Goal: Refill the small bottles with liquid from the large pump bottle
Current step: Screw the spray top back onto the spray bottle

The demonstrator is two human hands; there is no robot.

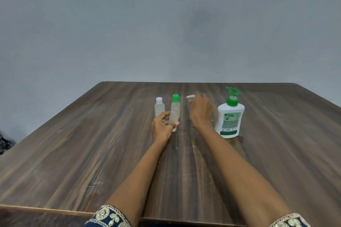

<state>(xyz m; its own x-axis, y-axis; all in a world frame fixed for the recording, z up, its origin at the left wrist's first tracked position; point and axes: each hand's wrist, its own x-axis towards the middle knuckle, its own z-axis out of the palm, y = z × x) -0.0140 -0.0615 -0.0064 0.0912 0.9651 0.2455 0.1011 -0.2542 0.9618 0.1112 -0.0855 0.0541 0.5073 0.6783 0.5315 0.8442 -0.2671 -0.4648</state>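
Note:
My left hand (163, 125) grips a small clear uncapped bottle (173, 119) upright on the wooden table (73, 143). Just behind it stand two more small bottles, one with a white cap (159, 108) and one with a green cap (175, 104). My right hand (201, 111) reaches past them and pinches a small white cap (190, 96) at its fingertips, blurred. The large white pump bottle (230, 116) with a green pump head stands to the right of my right hand, untouched.
A grey wall rises behind the table's far edge. The table's near edge runs along the bottom of the view. A dark patterned cloth (5, 143) shows at the far left edge.

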